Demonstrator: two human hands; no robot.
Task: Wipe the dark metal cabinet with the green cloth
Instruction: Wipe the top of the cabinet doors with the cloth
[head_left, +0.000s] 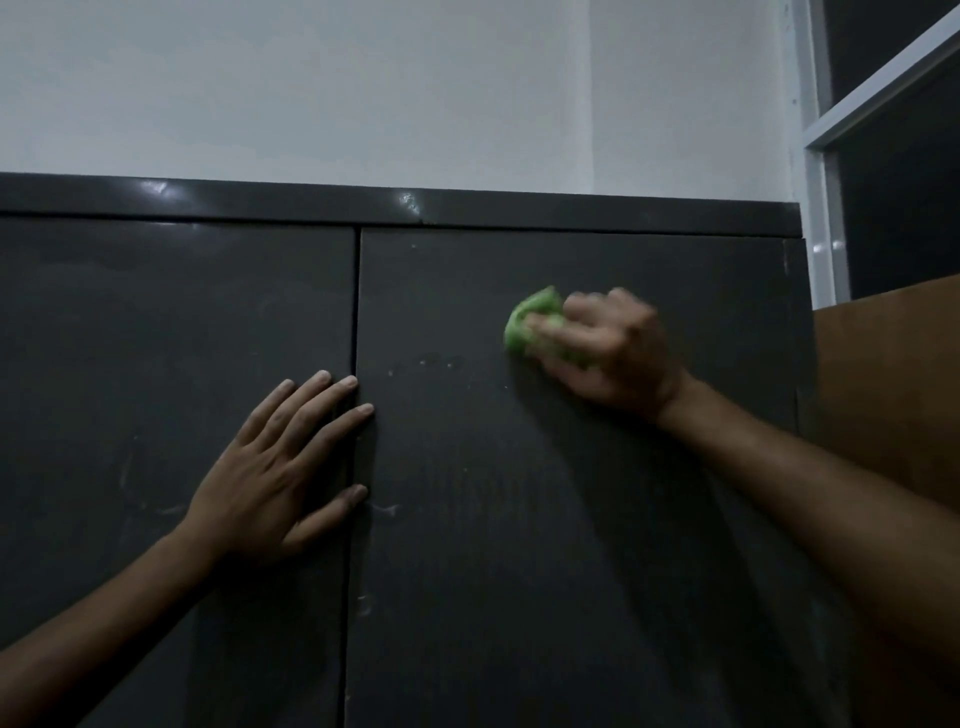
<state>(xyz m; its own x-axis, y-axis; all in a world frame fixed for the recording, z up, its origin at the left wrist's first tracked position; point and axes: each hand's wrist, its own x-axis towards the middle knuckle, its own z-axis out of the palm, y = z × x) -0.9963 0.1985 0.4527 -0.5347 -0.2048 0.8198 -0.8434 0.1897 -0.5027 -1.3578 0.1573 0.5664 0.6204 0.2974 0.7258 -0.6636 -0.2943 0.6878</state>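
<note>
The dark metal cabinet (156, 322) fills most of the view, with two doors that meet at a vertical seam near the middle. My right hand (613, 353) is closed around a bunched green cloth (530, 322) and presses it against the upper part of the right door; hand and cloth are blurred. My left hand (280, 467) lies flat on the cabinet with fingers spread, its fingertips across the seam. Pale smudges and specks mark the right door between the two hands.
A white wall (363, 83) rises above the cabinet's top edge. A white window frame (823, 182) with dark panes stands at the upper right. A brown board or panel (893, 374) stands beside the cabinet's right side.
</note>
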